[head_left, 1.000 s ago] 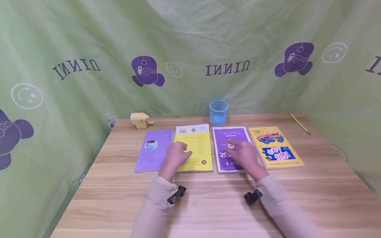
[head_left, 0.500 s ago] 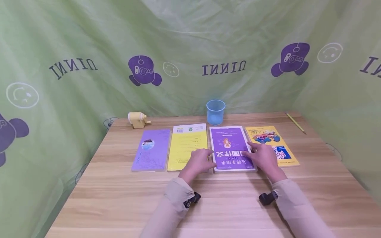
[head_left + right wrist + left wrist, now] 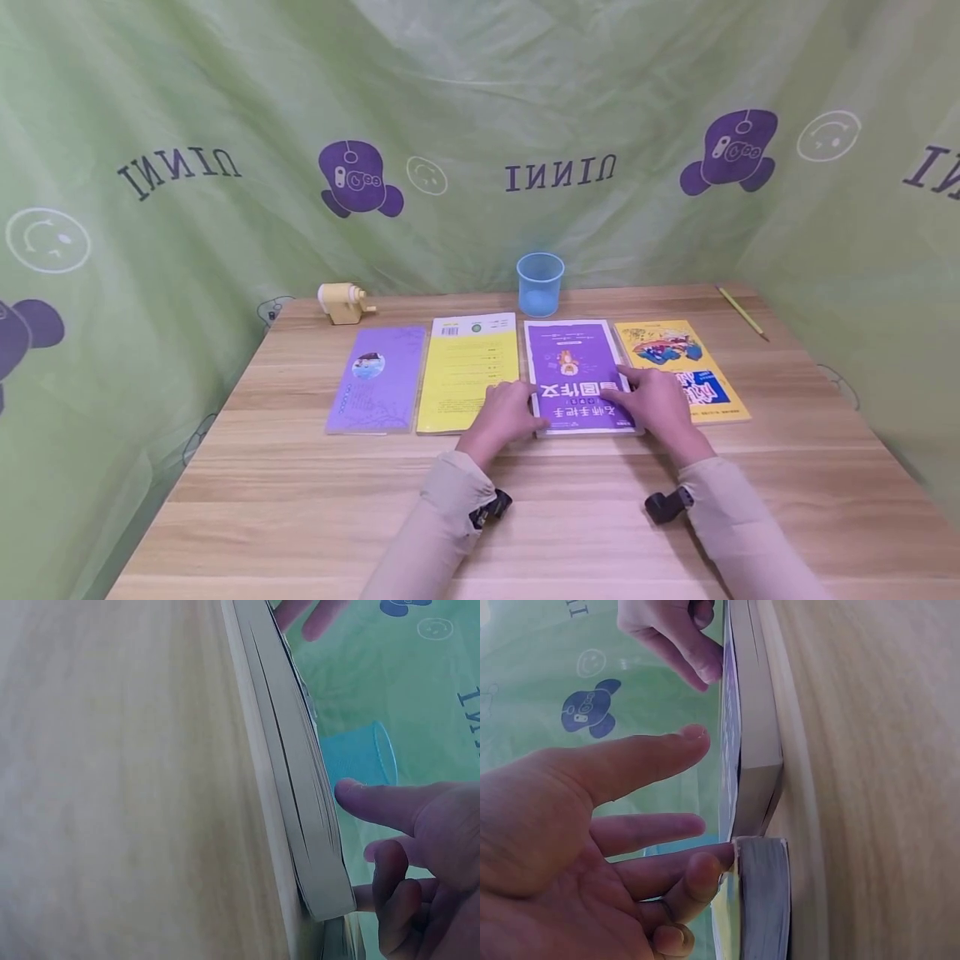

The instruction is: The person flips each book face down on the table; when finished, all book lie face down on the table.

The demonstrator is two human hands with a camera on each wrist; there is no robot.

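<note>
A purple book with a white border lies flat on the table, seen end-on in both wrist views. My left hand is at its left side. The left thumb is stretched out over the cover, and one fingertip touches the corner where the purple book meets the yellow book. At the opposite side my right hand has its thumb over the cover and a finger against the book's right edge; its other fingers bend loosely. That hand partly covers an orange-yellow picture book.
A lilac book lies at the row's left end. Behind the row stand a cream pencil sharpener with a crank and a blue mesh cup. A pencil lies at the back right. A green curtain hangs behind.
Both hands have come down to the sides of the purple book, the left moving right from above the yellow book and the right moving slightly right. The books have not visibly moved.
</note>
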